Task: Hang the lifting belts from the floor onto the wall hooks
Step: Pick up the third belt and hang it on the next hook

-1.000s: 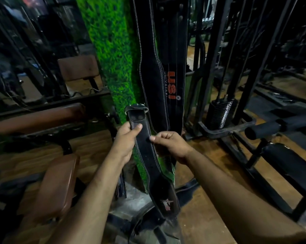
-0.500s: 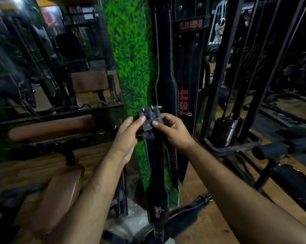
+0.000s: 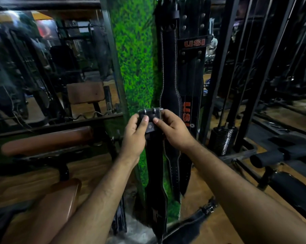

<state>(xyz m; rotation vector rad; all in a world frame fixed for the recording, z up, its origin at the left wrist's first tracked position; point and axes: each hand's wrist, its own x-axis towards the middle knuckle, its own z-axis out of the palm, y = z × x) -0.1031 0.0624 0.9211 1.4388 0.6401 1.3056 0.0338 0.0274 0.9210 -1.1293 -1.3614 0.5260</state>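
I hold a black leather lifting belt [image 3: 155, 173] upright by its metal buckle end [image 3: 150, 115]; it hangs down between my arms. My left hand [image 3: 133, 138] grips the buckle's left side, and my right hand [image 3: 175, 131] grips its right side, both thumbs on the front. Behind it, two black belts hang on the green grass-patterned pillar: a plain stitched belt [image 3: 169, 71] and a belt with red USI lettering [image 3: 192, 67]. Their hooks are at the top edge, mostly hidden. Another black belt [image 3: 198, 219] lies on the floor at the pillar's base.
A brown padded bench [image 3: 46, 141] and a brown seat pad [image 3: 60, 199] stand at the left before a mirror. A cable machine's weight stack [image 3: 222, 140] and black frame stand at the right, with a black padded bench [image 3: 289, 187] beyond. The floor is wood.
Both hands have lifted the belt's buckle end higher against the pillar. My right hand moved up from the strap to the buckle, and my view tilted upward.
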